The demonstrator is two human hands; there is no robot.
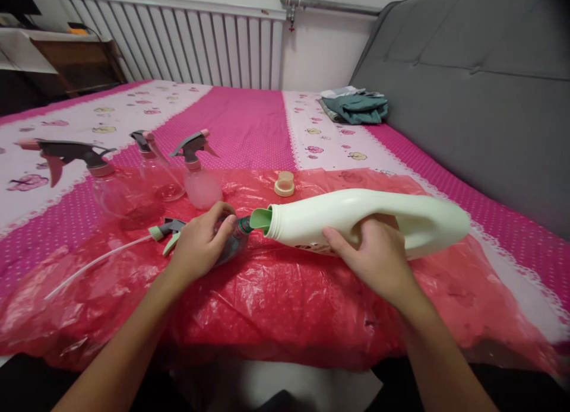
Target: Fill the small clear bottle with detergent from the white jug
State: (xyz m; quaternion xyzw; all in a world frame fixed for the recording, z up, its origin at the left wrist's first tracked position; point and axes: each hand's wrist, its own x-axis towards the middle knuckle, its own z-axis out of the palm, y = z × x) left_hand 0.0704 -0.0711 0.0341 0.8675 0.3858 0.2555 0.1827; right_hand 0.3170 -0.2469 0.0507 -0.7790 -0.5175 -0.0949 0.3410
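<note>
My right hand (378, 252) is closed round the handle of a pale green detergent bottle (320, 213), which lies nearly on its side with its mouth to the left. The bottle's green pouring spout (261, 219) meets the neck of a clear spray bottle (234, 243). That spray bottle is tilted toward the spout, and my left hand (205, 237) grips it, hiding much of its body. Whether liquid is flowing I cannot tell. Just left of my left hand lies a grey and green spray head (168, 229) with a long white tube.
Three clear spray bottles with pink and grey triggers stand at the left: one outermost (107, 189), one behind (155, 171), one with cloudy contents (202, 186). A yellowish cap (285, 184) rests on the red plastic sheet (285, 305). Folded clothes (356, 106) lie farther back.
</note>
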